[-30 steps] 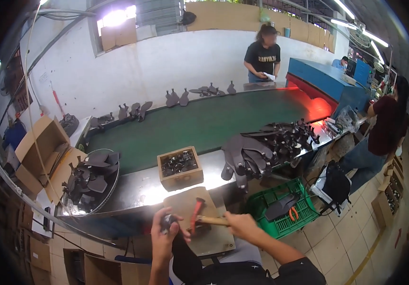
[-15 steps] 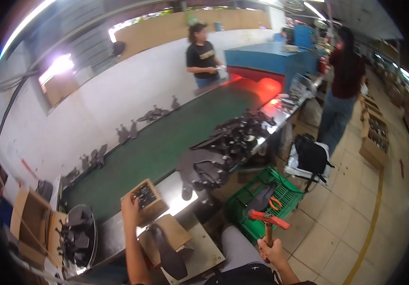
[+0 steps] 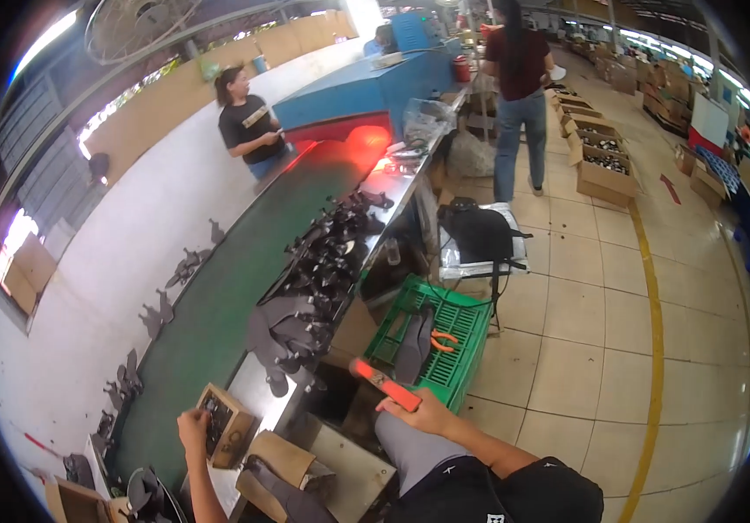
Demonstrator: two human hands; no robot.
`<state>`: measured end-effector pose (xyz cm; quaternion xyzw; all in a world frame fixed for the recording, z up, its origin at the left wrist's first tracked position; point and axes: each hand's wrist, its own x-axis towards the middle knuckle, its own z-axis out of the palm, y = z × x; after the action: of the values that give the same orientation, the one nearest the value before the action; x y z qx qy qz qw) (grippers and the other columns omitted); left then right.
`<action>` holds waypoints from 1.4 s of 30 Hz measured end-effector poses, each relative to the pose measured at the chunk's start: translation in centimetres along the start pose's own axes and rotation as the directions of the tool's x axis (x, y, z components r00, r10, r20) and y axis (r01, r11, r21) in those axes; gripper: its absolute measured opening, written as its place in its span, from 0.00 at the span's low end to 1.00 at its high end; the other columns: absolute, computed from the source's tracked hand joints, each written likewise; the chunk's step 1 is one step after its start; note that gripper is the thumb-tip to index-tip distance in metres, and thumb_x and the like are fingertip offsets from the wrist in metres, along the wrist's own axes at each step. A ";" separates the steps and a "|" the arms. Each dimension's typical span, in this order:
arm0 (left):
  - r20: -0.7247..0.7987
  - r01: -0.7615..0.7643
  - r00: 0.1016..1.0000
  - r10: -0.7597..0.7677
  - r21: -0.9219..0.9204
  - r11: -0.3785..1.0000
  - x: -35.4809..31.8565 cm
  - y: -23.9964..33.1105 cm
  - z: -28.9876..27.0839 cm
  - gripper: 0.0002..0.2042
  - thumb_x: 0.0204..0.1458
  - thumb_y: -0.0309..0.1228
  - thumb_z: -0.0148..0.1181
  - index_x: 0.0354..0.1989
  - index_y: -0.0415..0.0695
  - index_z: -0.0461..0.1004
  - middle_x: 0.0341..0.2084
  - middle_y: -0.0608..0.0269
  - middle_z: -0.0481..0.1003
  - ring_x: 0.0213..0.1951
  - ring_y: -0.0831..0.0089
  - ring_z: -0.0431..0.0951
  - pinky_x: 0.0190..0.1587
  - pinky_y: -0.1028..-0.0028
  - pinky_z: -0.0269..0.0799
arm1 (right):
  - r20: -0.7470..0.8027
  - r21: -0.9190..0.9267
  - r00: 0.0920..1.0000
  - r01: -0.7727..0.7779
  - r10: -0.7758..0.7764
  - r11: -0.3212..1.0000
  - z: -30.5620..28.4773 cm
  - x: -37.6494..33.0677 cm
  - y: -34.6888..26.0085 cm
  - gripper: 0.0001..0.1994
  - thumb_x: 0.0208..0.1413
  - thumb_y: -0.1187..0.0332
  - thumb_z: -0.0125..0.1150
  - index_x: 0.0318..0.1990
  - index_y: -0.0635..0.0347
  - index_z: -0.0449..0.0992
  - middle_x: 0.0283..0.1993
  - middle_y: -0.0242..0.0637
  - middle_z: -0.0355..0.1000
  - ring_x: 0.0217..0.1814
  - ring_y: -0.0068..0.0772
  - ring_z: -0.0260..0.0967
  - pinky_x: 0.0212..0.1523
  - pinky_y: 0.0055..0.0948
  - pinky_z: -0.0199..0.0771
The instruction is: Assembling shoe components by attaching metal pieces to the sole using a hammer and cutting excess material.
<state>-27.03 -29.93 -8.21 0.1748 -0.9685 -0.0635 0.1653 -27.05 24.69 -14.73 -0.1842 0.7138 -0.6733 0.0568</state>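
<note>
My right hand (image 3: 427,411) grips a hammer (image 3: 385,383) with a red head, held above my thigh beside the green crate. My left hand (image 3: 192,429) is at the left side of a small wooden box (image 3: 234,444) filled with small dark parts. The fingers of that hand curl over the box's edge, and their tips are hidden. Close to my left forearm, a dark grey shoe sole (image 3: 281,490) lies on a cardboard-covered block (image 3: 275,451). A metal plate (image 3: 353,462) sits to the right of this block.
Dark soles with straps (image 3: 314,270) are heaped along the green conveyor belt (image 3: 244,261). A green crate (image 3: 458,366) holds orange-handled pliers (image 3: 443,341) and a dark sole (image 3: 414,344). Behind it stands a stool with a black bag (image 3: 477,231). Two people are farther off.
The view has swung right, so the scene sits farther left. The hammer has tilted down and come nearer my thigh. My left hand stays at the wooden box.
</note>
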 end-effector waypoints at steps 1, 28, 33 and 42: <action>-0.066 0.007 0.998 -0.014 -0.104 0.995 0.3 0.5 0.3 0.13 0.42 0.35 0.70 0.31 0.38 0.82 0.24 0.47 0.79 0.29 0.52 0.81 0.37 0.62 0.76 | 0.017 0.001 1.000 -0.004 0.004 1.000 0.4 0.5 -0.6 0.10 0.57 0.66 0.60 0.43 0.57 0.82 0.29 0.35 0.78 0.29 0.21 0.70 0.36 0.26 0.72; -0.687 -0.561 0.687 0.235 -0.297 0.773 -22.2 21.2 -15.4 0.12 0.41 0.17 0.65 0.37 0.39 0.81 0.36 0.57 0.80 0.43 0.64 0.81 0.45 0.70 0.77 | 0.517 0.428 0.830 -0.038 -0.210 0.903 12.2 2.4 -16.6 0.16 0.63 0.65 0.60 0.54 0.64 0.75 0.43 0.36 0.78 0.19 0.07 0.57 0.18 0.13 0.54; -0.596 -0.600 0.623 0.506 0.050 0.799 -25.1 22.1 -16.7 0.11 0.45 0.22 0.63 0.39 0.39 0.80 0.38 0.55 0.79 0.46 0.62 0.80 0.48 0.64 0.76 | 0.615 0.438 0.762 -0.119 -0.201 0.891 12.7 0.1 -18.2 0.16 0.59 0.69 0.65 0.52 0.67 0.75 0.46 0.39 0.78 0.39 0.20 0.74 0.40 0.21 0.75; -0.383 -0.269 0.917 -0.108 -0.797 0.540 -25.0 22.2 -14.4 0.13 0.44 0.22 0.71 0.40 0.39 0.80 0.36 0.56 0.79 0.39 0.67 0.81 0.42 0.73 0.77 | 0.537 0.601 0.794 -0.125 -0.284 0.789 13.7 0.0 -16.0 0.09 0.52 0.85 0.64 0.41 0.66 0.77 0.47 0.44 0.74 0.41 0.19 0.71 0.40 0.20 0.73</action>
<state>-7.01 -1.23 1.80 0.0376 -0.7732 -0.4741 0.4194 -19.56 11.45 -0.22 -0.3916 0.3932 -0.7734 0.3065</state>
